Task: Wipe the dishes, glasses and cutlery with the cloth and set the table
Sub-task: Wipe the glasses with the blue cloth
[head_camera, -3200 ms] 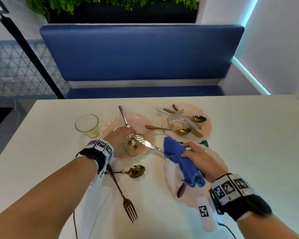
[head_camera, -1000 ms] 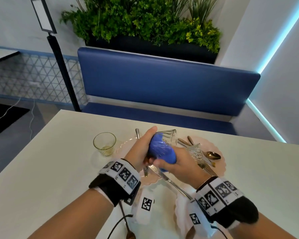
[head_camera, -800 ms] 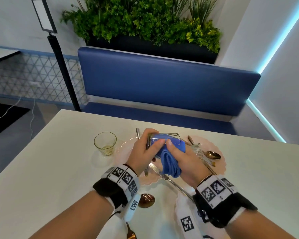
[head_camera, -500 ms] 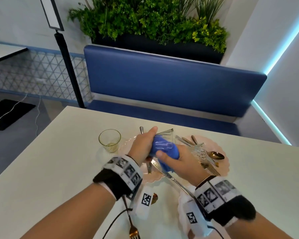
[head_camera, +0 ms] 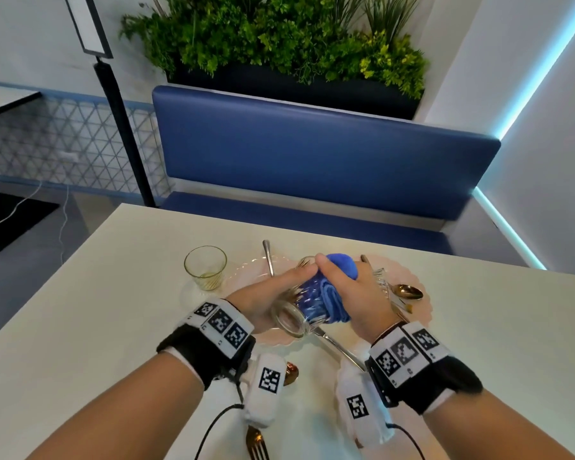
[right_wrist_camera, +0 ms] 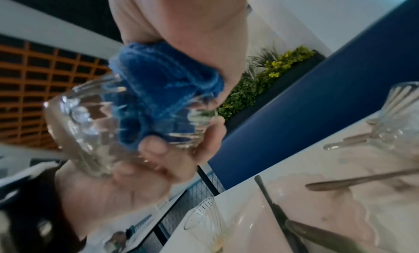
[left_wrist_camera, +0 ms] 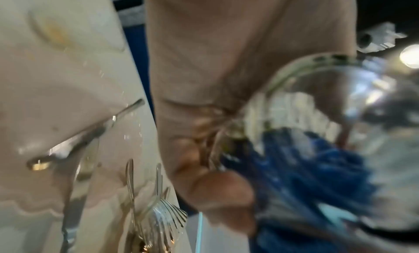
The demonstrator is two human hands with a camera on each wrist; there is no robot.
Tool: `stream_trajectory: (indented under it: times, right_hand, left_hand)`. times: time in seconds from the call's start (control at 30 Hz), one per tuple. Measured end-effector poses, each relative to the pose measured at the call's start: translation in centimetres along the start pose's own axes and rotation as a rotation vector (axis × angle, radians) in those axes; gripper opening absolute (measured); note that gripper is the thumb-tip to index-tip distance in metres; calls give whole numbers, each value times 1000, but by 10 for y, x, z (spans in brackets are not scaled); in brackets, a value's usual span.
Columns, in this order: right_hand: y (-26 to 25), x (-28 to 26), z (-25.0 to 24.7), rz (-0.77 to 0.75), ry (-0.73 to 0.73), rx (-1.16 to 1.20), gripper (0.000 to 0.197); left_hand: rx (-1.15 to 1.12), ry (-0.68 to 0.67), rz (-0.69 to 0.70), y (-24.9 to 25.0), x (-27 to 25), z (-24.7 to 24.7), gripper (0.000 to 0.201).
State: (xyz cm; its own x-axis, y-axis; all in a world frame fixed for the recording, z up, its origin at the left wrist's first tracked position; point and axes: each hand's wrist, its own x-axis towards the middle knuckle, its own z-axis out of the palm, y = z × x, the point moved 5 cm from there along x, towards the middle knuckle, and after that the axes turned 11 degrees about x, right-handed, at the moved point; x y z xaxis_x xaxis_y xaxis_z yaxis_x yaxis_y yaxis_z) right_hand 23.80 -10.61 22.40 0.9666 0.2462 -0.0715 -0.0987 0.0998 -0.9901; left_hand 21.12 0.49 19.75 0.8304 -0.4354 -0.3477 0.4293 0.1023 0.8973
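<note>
Glass: ribbed tumbler (head_camera: 301,305) gripped sideways in left hand (head_camera: 263,298) over near pink plate (head_camera: 246,272); blue cloth (head_camera: 329,293) clenched in right hand (head_camera: 359,293), rubbing its wall. Likely to slip or knock cutlery beside that plate if pressed hard. Counted: three plates, three glasses, several spoons, forks, knives — exact number unclear.
</note>
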Motion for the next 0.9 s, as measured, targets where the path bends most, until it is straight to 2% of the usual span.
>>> stream_trajectory:
  times: [0.07, 0.13, 0.2, 0.27, 0.33, 0.43, 0.5, 0.57, 0.67, 0.8, 0.9]
  right_hand:
    - [-3, 1, -3, -60, 85, -16, 26]
    - [1, 3, -6, -105, 147, 2, 38]
    - [7, 0, -6, -86, 180, 53, 42]
    - [16, -2, -1, 26, 188, 146, 55]
    - [25, 0, 4, 135, 105, 329, 73]
    - [35, 0, 14, 304, -54, 546, 73]
    - [45, -4, 18, 384, -73, 606, 62]
    - [61, -9, 15, 512, -55, 646, 63]
    - [73, -17, 11, 693, -89, 631, 63]
    - [62, -13, 1, 659, -100, 515, 43]
    - [56, -1, -2, 588, -44, 492, 41]
  left_hand:
    - [6, 87, 42, -2, 2, 1, 34]
    - [78, 237, 139, -3, 4, -2, 39]
    - [165, 445, 259, 0, 1, -5, 60]
    - [224, 585, 413, 3, -6, -4, 83]
    - [312, 639, 529, 5, -11, -1, 95]
    - [392, 646, 609, 3, -16, -1, 98]
    - [407, 636, 599, 0, -18, -4, 99]
    - [399, 655, 577, -6, -19, -12, 101]
    - [434, 850, 509, -16, -29, -44, 105]
    - [434, 1129, 371, -37, -54, -121, 114]
    - [450, 1248, 269, -56, -72, -172, 116]
